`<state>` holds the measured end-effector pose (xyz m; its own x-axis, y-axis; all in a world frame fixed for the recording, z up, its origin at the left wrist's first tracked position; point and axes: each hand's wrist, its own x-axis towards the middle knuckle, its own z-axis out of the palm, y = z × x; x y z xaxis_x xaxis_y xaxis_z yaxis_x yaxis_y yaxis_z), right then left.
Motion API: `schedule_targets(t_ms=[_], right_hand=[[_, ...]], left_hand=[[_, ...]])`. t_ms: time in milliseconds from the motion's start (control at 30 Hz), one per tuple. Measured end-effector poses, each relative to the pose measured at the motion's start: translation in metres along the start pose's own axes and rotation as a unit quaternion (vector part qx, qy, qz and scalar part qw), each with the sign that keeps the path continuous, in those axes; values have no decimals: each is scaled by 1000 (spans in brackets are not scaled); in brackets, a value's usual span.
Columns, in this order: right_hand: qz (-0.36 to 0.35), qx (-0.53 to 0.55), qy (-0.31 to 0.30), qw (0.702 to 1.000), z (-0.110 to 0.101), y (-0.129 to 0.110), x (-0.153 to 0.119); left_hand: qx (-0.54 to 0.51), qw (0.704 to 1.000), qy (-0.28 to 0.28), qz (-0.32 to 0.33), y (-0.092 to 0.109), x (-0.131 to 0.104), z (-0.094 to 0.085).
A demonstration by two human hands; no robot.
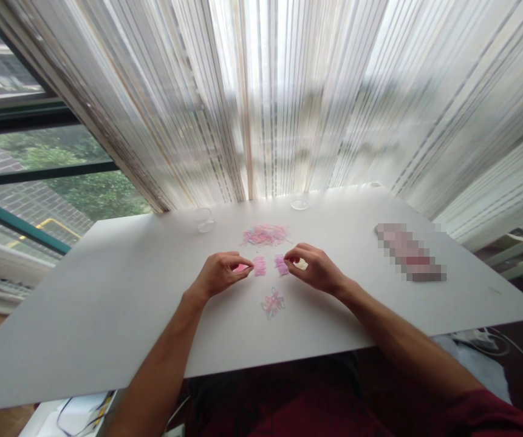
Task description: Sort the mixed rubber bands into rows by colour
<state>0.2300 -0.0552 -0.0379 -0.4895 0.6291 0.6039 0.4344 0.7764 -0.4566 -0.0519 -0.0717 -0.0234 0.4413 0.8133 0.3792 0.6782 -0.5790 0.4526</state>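
Observation:
My left hand [225,272] is in a pinch, with thumb and forefinger meeting at the left edge of a small pink pile [260,266]. More pink pieces [241,267] show between its fingers and the table. Across from it, my right hand [312,267] pinches beside a purple pile [281,264]. Pale yellow pieces [302,264] are partly covered by that hand. Anything between the fingertips is too small to make out. Nearer me lies a loose cluster of pastel, loop-shaped pieces [273,303]. A larger mixed heap of thin pastel pieces [266,234] sits beyond my hands.
A clear round container [205,226] stands at the back left of the white table [106,315], and a clear round lid or dish [299,204] at the back. On the right lies a blurred-out reddish object [410,252]. Striped sheer curtains [261,109] hang behind.

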Motion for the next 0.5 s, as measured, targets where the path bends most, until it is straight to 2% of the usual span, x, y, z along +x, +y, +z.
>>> schedule_targets(t_ms=[200,333,500], right_hand=[[-1,-1,-3,1000,-1,0,-1],[0,1,-4,1000,-1,1,-1],[-5,6,-14,1000,-1,0,-1]], left_hand=[[-87,994,-40,-60,-6,0,-8],[-130,986,-28,-104,-17,-4,-27],[-125,974,-55,-181,-29,-10,-45]])
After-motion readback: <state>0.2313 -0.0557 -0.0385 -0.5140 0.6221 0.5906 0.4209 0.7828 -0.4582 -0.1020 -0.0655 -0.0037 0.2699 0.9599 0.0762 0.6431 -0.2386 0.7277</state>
